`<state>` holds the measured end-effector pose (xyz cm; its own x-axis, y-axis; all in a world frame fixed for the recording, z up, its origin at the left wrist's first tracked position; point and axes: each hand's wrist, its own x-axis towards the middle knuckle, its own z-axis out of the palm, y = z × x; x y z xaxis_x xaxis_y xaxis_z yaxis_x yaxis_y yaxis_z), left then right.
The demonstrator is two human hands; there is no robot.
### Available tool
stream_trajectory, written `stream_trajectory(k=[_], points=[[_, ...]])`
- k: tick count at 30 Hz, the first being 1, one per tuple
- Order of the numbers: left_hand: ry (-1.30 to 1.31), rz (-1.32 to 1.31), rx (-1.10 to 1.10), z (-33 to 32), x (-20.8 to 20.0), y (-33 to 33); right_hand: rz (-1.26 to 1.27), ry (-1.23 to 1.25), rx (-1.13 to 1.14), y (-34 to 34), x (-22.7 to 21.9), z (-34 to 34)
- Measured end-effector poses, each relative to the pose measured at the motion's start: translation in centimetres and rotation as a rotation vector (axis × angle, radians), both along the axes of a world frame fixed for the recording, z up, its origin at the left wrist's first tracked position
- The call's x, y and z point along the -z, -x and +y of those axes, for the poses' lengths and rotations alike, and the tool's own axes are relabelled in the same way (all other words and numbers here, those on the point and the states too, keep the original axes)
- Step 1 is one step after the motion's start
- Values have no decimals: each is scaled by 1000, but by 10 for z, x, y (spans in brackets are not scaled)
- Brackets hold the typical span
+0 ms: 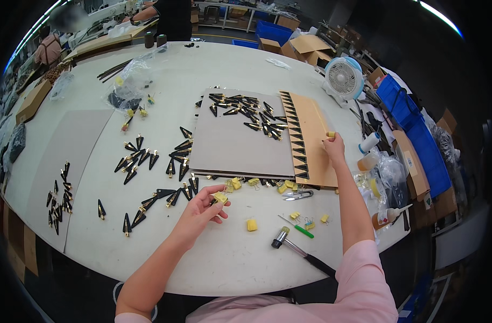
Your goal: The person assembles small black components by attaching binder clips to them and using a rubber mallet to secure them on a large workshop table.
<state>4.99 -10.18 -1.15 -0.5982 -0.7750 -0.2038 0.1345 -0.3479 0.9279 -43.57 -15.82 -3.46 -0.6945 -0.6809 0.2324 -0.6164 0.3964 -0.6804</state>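
My left hand (pixel 207 209) is closed on a yellow binder clip (pixel 220 197), held above the table in front of the grey board (pixel 240 145). Over the tan card sheet (pixel 313 124), my right hand (pixel 334 146) is pinched near the sheet's right side. A small yellow piece (pixel 330 134) shows at those fingertips; whether it is held or worn on a finger is unclear. Black triangular pieces (pixel 295 137) line the sheet's left edge in a row. Black pointed pieces with gold metal ends (pixel 238 102) lie in a heap on the grey board.
Several yellow clips (pixel 252 225), thread snips (pixel 298 195), a green-handled awl (pixel 304 231) and a hammer (pixel 299 250) lie near me. More black pointed pieces (pixel 133 161) spread left. At right stand a fan (pixel 344 78), a thread spool (pixel 369 142) and a glue bottle (pixel 386 216).
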Motion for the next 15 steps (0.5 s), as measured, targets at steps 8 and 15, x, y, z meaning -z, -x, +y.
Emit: stream_trajectory(k=[8, 15], points=[[-70, 125, 104, 8, 6, -2, -1233, 235, -556, -169, -70, 86], [59, -48, 177, 19, 8, 14, -1387, -93, -690, -261, -47, 130]])
